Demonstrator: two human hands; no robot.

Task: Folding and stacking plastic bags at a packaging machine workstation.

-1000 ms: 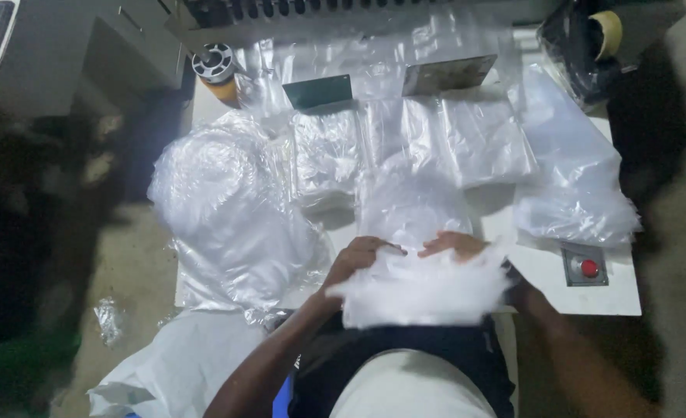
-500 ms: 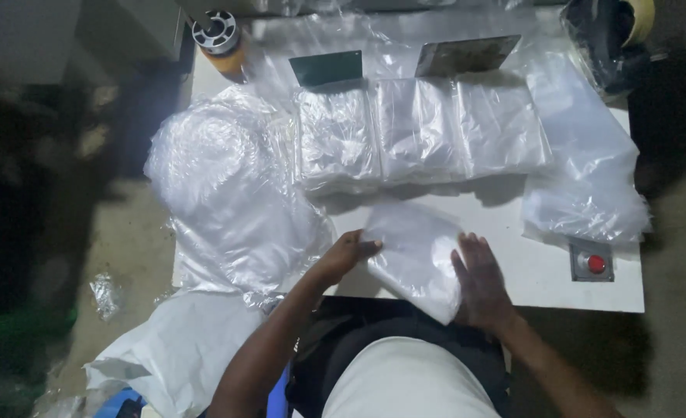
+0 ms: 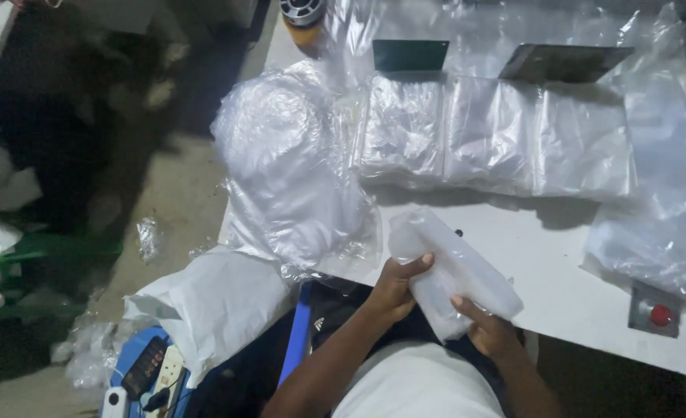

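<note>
A white tabletop (image 3: 560,271) fills the right of the head view, and the room around it is dim, with a bare grey floor (image 3: 180,193) to the left strewn with scraps of clear film. Along the far edge of the tabletop stand two dark plates (image 3: 410,54), and in front of them a row of flat clear plastic bags (image 3: 498,135) lies side by side. At the far left corner sits a roll of tape (image 3: 303,11), and a large heap of clear bags (image 3: 289,162) covers the left edge. Loose plastic sheeting (image 3: 660,193) is bunched along the right edge, and near the near right corner there is a red button on a grey plate (image 3: 659,313). Off the left edge, a white sack (image 3: 211,302) rests low beside the person, near a blue-edged power strip (image 3: 153,371). At the near edge, the left hand (image 3: 396,290) and the right hand (image 3: 486,329) are both closed around a rolled bundle of clear plastic (image 3: 451,271), the left gripping its upper end with the thumb across it, the right clasping its lower end. Half a second earlier the same plastic lay spread flat on the tabletop under two open palms; now it is rolled into a tight tube and lifted slantwise off the near edge.
</note>
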